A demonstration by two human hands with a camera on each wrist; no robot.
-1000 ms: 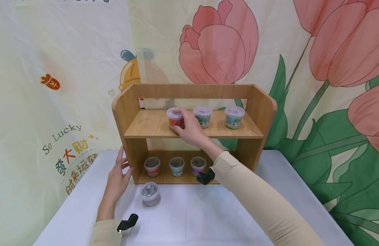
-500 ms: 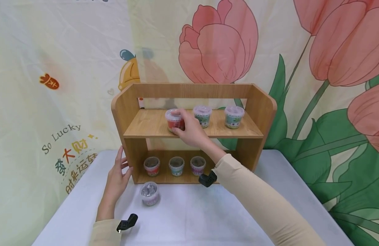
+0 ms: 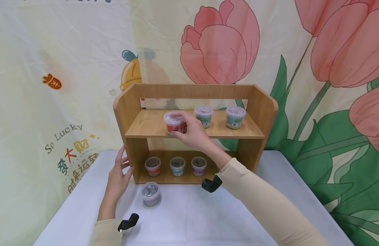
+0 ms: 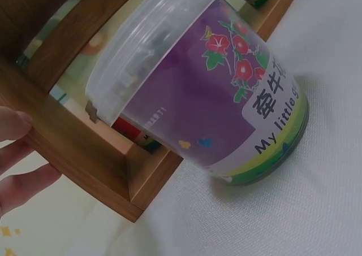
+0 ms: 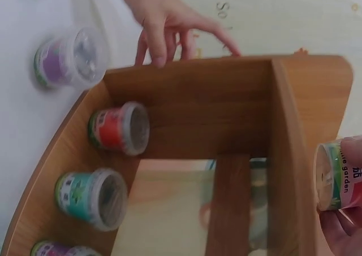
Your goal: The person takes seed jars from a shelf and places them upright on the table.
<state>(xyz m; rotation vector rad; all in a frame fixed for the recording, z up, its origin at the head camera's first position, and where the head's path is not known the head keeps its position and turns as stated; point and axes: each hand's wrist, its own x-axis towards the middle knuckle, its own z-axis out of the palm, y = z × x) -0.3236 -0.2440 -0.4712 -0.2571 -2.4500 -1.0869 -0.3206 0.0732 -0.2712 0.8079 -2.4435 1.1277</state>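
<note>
My right hand (image 3: pixel 193 132) grips a red-labelled plastic cup with a clear lid (image 3: pixel 174 127) at the front of the upper board of a wooden shelf (image 3: pixel 143 128). In the right wrist view the underside of that cup (image 5: pixel 324 177) shows; I cannot tell if it touches the board. My left hand (image 3: pixel 117 179) rests its extended fingers against the shelf's left side panel (image 3: pixel 129 145). On the table, just right of that hand, stands a purple-labelled lidded cup (image 3: pixel 151 195), large in the left wrist view, where its label shows flowers.
Two green-labelled cups, one in the middle (image 3: pixel 203 117) and one at the right (image 3: pixel 235 118), stand on the upper board. Below are a red cup (image 3: pixel 153 166), a teal cup (image 3: pixel 177 166) and a purple cup (image 3: pixel 198 166). A printed cloth (image 3: pixel 220 51) hangs behind the white table (image 3: pixel 189 218).
My right hand has drawn the red cup slightly left and toward the front edge of the upper board. My left hand has stayed at the side panel.
</note>
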